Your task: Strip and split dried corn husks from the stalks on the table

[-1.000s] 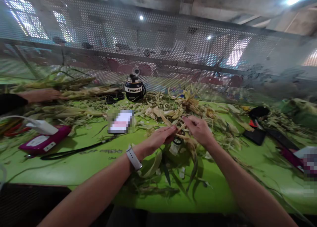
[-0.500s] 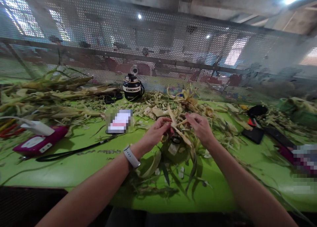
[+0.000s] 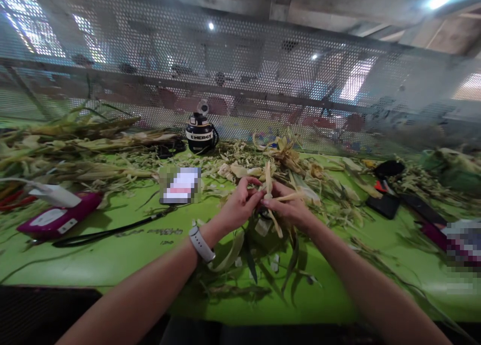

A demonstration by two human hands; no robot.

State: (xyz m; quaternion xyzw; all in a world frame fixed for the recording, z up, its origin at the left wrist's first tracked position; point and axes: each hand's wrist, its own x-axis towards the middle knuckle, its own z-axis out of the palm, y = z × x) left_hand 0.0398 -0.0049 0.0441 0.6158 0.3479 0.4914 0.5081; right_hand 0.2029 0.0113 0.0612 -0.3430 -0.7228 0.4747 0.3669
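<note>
My left hand (image 3: 240, 204) and my right hand (image 3: 290, 208) meet above the middle of the table, fingers closed on crossed strips of dried corn husk (image 3: 268, 177). One strip stands upright between the hands, one hangs below the fingers, and another lies across my right hand. The exact grip of the fingertips is partly hidden. On my left wrist is a pale watch (image 3: 201, 243). Just below the hands lie a small dark thing I cannot make out and a greenish husk piece (image 3: 232, 249).
Husk scraps (image 3: 240, 159) cover the back of the green table (image 3: 124, 254). A black jug (image 3: 200, 137) stands behind. Left are a phone (image 3: 182, 185) with a black strap and a purple power strip (image 3: 60, 215). A black wallet-like thing (image 3: 383, 204) lies right. Perforated metal sheeting (image 3: 248, 84) rises behind.
My right hand has moved left and down, up against my left hand. The husk strips have turned, so one now points up and another lies across my right hand.
</note>
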